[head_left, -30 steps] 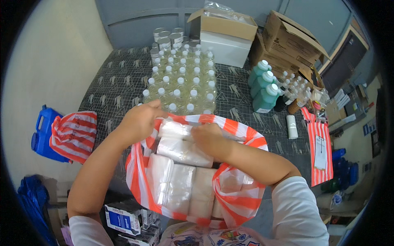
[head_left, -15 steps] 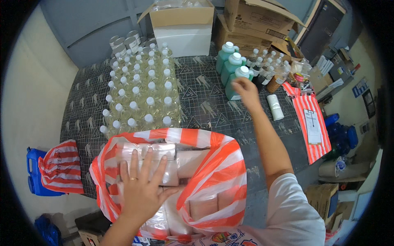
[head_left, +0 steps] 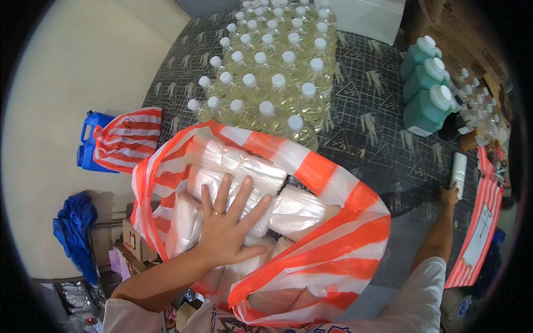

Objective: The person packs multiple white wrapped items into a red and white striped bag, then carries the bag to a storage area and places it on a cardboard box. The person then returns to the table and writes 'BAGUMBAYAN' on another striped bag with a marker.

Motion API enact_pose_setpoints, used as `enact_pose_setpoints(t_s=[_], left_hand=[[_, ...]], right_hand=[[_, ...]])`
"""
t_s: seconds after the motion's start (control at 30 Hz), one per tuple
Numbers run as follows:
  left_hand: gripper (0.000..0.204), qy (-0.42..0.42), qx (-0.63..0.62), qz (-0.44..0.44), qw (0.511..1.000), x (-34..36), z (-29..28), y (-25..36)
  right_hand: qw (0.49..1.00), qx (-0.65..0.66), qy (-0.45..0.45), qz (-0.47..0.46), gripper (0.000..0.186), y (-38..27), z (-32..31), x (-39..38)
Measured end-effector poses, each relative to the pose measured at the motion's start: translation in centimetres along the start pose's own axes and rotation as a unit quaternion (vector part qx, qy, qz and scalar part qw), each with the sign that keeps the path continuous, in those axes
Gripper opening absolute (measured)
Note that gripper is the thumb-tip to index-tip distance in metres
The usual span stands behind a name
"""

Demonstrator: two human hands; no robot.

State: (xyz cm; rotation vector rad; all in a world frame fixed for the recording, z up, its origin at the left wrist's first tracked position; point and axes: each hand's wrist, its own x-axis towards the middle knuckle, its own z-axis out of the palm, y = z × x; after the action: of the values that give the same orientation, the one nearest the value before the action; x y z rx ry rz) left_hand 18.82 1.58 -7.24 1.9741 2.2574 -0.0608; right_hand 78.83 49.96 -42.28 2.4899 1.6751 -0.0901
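A large red-and-white striped plastic bag [head_left: 344, 233] lies open in front of me, holding several translucent bundles of plastic [head_left: 297, 211]. My left hand [head_left: 227, 222] rests flat on the bundles inside it with fingers spread. At the right, my right hand [head_left: 449, 192] has its fingers on the lower end of a white plastic roll [head_left: 459, 169], apparently gripping it; the fingertips are small and partly hidden. A striped flat bag with a clipboard [head_left: 477, 233] lies just right of that hand.
Rows of capped bottles [head_left: 266, 72] fill the back of the dark table [head_left: 366, 144]. Green jugs [head_left: 422, 111] and smaller bottles [head_left: 477, 111] stand at the back right, near cartons [head_left: 461, 39]. A blue container [head_left: 89, 155] and striped bundle [head_left: 127, 139] are at the left.
My right hand has left the striped bag, passed near the green jugs and come down onto the white roll. My left hand stays flat on the bundles. The view has shifted.
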Motion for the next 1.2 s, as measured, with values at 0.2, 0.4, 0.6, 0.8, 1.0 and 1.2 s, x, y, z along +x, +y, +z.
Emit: enact_pose_setpoints(t_s=[0.2,0.4,0.6,0.8,1.0,1.2], left_hand=[[0.095,0.012,0.008,0.006,1.0,0.4,0.2,0.0],[0.095,0.014,0.001,0.005,1.0,0.1,0.2,-0.1],[0.095,0.02,-0.003,0.002,1.0,-0.1,0.9,-0.3],[0.094,0.035,0.015,0.001,0.999,-0.1,1.3,-0.6],[0.088,0.049,0.002,0.007,0.999,-0.3,0.8,-0.5],[0.094,0.054,-0.02,0.004,0.998,-0.9,-0.1,-0.3]], right_hand=[[0.996,-0.001,0.018,0.092,0.094,-1.4,-2.9,-1.1],[0.99,-0.001,0.045,0.133,0.105,0.3,-2.7,1.1],[0.992,0.041,-0.075,0.088,0.117,5.5,1.1,7.1],[0.81,0.577,-0.103,-0.006,0.056,4.1,7.0,1.6],[0.688,0.695,-0.195,0.07,0.053,-3.3,-3.5,-14.8],[0.518,0.811,-0.196,-0.192,0.058,-9.6,-25.5,-33.9]])
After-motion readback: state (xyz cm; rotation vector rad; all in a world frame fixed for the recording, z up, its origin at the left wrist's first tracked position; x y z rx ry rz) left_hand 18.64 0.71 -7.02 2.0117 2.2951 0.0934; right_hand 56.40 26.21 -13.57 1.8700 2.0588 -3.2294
